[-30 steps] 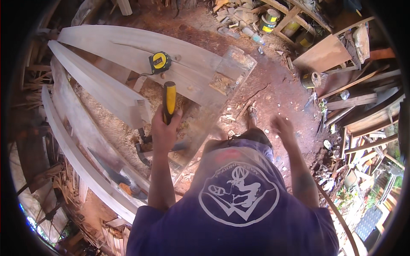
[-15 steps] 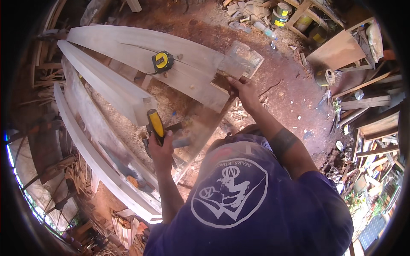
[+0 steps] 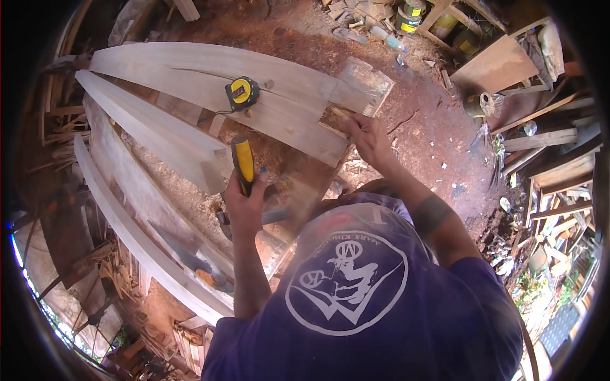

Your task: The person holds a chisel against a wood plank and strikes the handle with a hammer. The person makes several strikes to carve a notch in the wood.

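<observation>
My left hand (image 3: 246,206) is wrapped around the yellow-and-black handle of a chisel (image 3: 243,162). The handle points up, and the hand hides most of what is below it. Beside that hand lies a tool with a grey-blue handle (image 3: 274,214), partly covered and perhaps a hammer. My right hand (image 3: 370,141) is at a cut-out notch (image 3: 334,118) near the end of a wide pale board (image 3: 203,66). Its thumb and fingers are pinched together by a light sliver; what they hold is too small to make out. A yellow-and-black tape measure (image 3: 242,93) rests on the board.
Curved pale timber pieces (image 3: 146,130) lie to the left, with a handsaw (image 3: 181,251) among them. Wood shavings cover the surface between them. Paint cans (image 3: 408,20), a plastic bottle (image 3: 389,39) and scrap wood (image 3: 502,66) stand or lie farther off to the right.
My left hand has risen with the chisel, away from me and slightly right. My right hand stays at the notch, with its fingertips shifted slightly. The whole view has shifted a little.
</observation>
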Available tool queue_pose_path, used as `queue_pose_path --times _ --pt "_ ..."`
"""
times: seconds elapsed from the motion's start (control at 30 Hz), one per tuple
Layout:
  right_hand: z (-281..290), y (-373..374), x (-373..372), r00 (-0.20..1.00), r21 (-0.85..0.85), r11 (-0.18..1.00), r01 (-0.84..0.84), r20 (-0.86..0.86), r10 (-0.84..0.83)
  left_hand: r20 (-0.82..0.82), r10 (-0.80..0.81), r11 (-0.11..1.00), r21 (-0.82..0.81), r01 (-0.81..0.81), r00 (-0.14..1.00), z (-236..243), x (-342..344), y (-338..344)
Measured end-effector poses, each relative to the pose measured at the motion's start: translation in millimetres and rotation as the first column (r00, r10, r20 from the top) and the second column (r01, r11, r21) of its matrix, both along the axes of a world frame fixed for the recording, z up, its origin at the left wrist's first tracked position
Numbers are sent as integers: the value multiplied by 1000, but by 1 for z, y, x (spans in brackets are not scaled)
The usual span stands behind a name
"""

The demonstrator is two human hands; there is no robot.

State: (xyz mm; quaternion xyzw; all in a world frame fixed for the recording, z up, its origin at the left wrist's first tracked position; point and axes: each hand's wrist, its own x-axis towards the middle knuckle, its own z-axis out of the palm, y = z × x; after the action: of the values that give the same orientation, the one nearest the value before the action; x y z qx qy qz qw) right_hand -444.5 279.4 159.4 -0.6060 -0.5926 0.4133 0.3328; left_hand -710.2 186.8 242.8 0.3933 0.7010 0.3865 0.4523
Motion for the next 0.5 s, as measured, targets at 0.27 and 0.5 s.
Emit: queue_pose_path --times 0.27,0.5 --pt "33 -51 -31 951 152 947 -282 174 255 39 -69 998 8 69 997 -12 -11 27" --pt "-23 -120 235 890 -146 964 221 435 -138 -6 -132 990 48 133 991 12 -7 38"
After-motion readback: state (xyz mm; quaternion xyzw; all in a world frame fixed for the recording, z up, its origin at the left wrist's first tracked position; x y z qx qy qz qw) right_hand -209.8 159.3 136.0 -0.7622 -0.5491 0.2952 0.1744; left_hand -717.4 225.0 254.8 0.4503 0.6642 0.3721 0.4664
